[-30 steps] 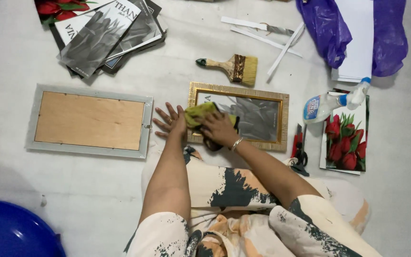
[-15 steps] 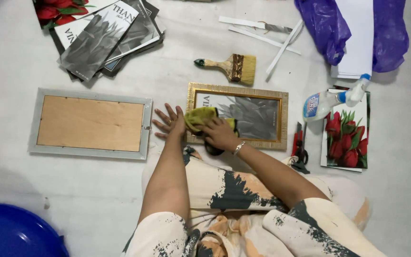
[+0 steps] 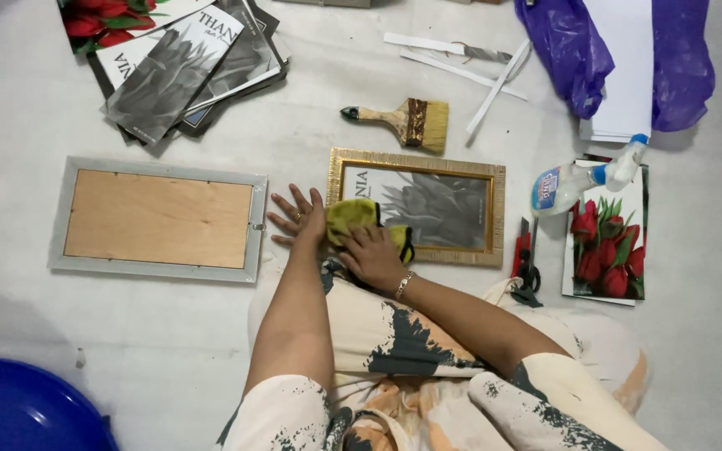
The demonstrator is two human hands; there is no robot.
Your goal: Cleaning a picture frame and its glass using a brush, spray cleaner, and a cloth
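Head view, looking down at a person seated on the floor. The right hand point(image 3: 371, 253) presses a yellow-green cloth point(image 3: 354, 215) flat against the glass of a gold picture frame point(image 3: 418, 205); its grip is pressed together over the cloth, fingers curled, near the frame's 8 o'clock corner. The left hand point(image 3: 300, 219) lies spread, palm down, just beside the frame's 9 o'clock edge and appears to touch it, holding nothing.

Outward from the frame: a paintbrush point(image 3: 403, 119) at 12 o'clock, a spray bottle point(image 3: 582, 177) at 3 o'clock lying over a tulip print point(image 3: 603, 238), red-handled scissors point(image 3: 526, 260) between frame and print, and a silver frame point(image 3: 159, 219) lying back-up at 9 o'clock.

Likely risks: hard pressure near the corner could slide the gold frame across the floor if the left hand's bracing slips; a heavy push might stress or crack the glass; the cloth could smear rather than clean if it is damp or gritty. The spray bottle could wet the tulip print if it leaks.

Not resolvable: the part of the glass beneath the cloth and right hand; whether the cloth is wet; the scissors' blades, partly masked by the patterned clothing point(image 3: 394, 334); a blue tub point(image 3: 18, 409) cut off at 7 o'clock.
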